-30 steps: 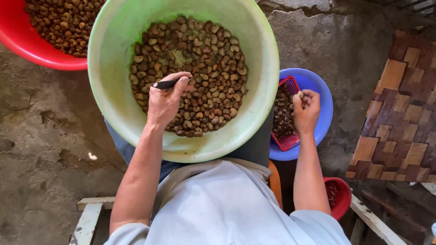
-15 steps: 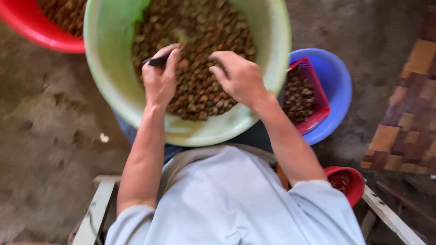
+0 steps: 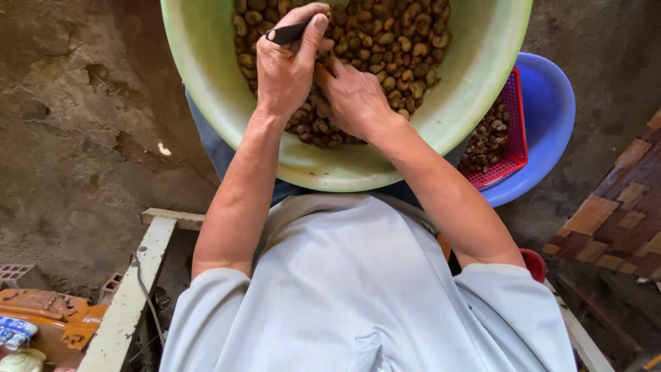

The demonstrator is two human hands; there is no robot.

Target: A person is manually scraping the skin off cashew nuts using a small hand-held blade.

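Note:
A large pale green basin [image 3: 213, 76] rests on my lap, filled with brown nuts [image 3: 399, 41]. My left hand [image 3: 286, 69] is inside it, closed around a small dark-handled tool [image 3: 288, 32] pinched under the thumb. My right hand [image 3: 351, 96] lies right beside it among the nuts, fingers curled down into the pile and touching the left hand. Whether it holds a nut is hidden.
To the right, a blue basin [image 3: 547, 117] holds a red mesh basket [image 3: 513, 124] with more nuts. A red container [image 3: 533, 262] peeks out by my right elbow. White wooden rails [image 3: 131, 296] frame my seat. Rough concrete floor lies to the left, patterned tiles [image 3: 620, 213] to the right.
My right hand has come from the red basket in the blue basin into the green basin, next to my left hand. The view has tilted down and closer.

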